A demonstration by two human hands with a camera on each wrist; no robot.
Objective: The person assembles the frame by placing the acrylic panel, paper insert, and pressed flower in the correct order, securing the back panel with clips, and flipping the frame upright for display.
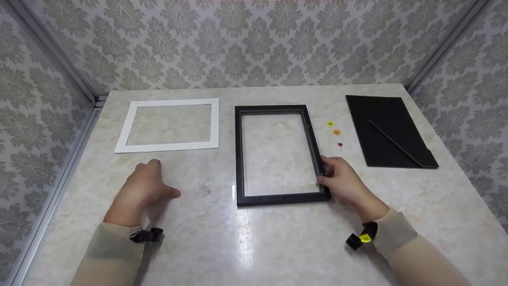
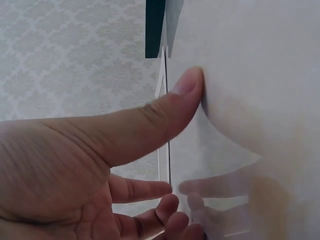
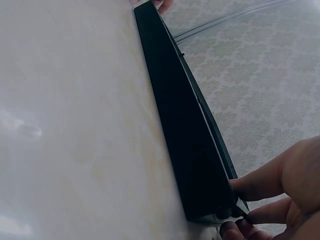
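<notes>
A black picture frame (image 1: 284,198) lies upright-oriented at the middle of the table. My right hand (image 1: 344,178) grips its right side near the lower corner, thumb on the inner edge and fingers at the outer side. In the right wrist view the frame's near edge (image 3: 175,115) runs up from the fingers (image 3: 267,212). On the left, my left hand (image 1: 145,188) holds nothing, its thumb spread away from loosely bent fingers. It is just below a white rectangular mat (image 1: 170,147), and in the left wrist view its fingertips (image 2: 169,202) are right at the tabletop.
Three small flowers, yellow (image 1: 330,124), orange (image 1: 336,132) and red (image 1: 340,145), lie in a column right of the frame. Farther right lies a black backing board (image 1: 381,111) with a slanted stand leg (image 1: 395,142). Patterned walls enclose the marbled table (image 1: 293,246).
</notes>
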